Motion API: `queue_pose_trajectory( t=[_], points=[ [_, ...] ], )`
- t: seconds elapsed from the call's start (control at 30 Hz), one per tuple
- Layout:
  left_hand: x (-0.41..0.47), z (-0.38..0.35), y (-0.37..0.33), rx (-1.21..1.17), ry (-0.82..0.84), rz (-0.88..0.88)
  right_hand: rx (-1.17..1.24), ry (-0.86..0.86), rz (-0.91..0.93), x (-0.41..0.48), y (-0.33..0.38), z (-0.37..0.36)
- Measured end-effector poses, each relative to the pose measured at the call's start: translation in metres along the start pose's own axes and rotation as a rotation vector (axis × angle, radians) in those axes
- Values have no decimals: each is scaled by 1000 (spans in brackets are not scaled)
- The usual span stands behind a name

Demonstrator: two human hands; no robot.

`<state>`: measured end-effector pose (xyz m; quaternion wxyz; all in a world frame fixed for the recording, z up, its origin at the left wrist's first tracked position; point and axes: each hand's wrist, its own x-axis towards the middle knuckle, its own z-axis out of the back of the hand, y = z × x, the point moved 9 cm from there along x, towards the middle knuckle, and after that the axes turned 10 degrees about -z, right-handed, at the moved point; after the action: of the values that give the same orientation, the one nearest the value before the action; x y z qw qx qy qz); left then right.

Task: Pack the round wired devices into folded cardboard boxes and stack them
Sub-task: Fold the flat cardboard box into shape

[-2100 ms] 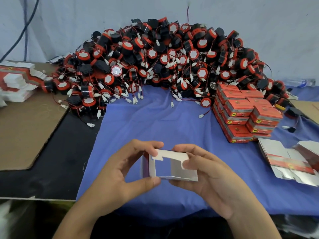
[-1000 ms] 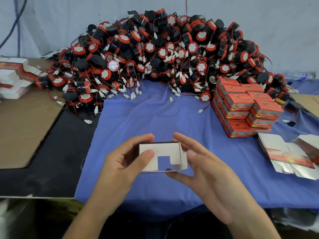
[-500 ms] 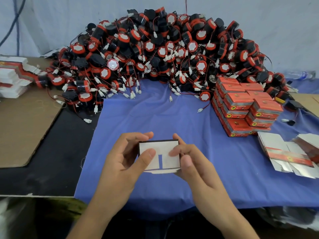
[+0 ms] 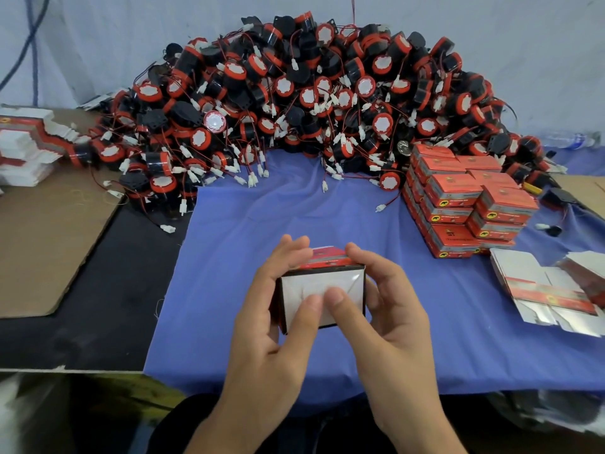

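Observation:
A small cardboard box (image 4: 322,283), red on top and white on the end facing me, is held above the blue cloth (image 4: 294,211) at the front centre. My left hand (image 4: 278,309) grips its left side, thumb pressed on the white end flaps. My right hand (image 4: 386,309) grips the right side, its thumb on the same flaps beside the left thumb. A big heap of round black-and-red wired devices (image 4: 311,103) with white plugs fills the back of the table. A stack of closed red boxes (image 4: 465,208) stands at the right.
Flat unfolded box blanks (image 4: 550,290) lie at the right front, and another pile of flat blanks (image 4: 26,152) at the far left. A brown cardboard sheet (image 4: 49,231) covers the left table. A loose plug (image 4: 168,228) lies on the black surface.
The open box end has been folded shut: the flaps went in and both thumbs now press on the closed white face. The box has tilted so its red top shows.

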<state>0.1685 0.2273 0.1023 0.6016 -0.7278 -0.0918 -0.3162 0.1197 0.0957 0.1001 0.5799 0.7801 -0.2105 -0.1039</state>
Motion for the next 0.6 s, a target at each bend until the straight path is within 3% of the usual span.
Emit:
queue_pose_trajectory(
  t=[0.33, 0.6],
  points=[
    [-7, -4, 3, -88, -201, -1, 23, -139, 33, -7, 0, 0],
    [-4, -3, 0, -14, -179, -31, 110, -273, -11, -12, -13, 6]
  ],
)
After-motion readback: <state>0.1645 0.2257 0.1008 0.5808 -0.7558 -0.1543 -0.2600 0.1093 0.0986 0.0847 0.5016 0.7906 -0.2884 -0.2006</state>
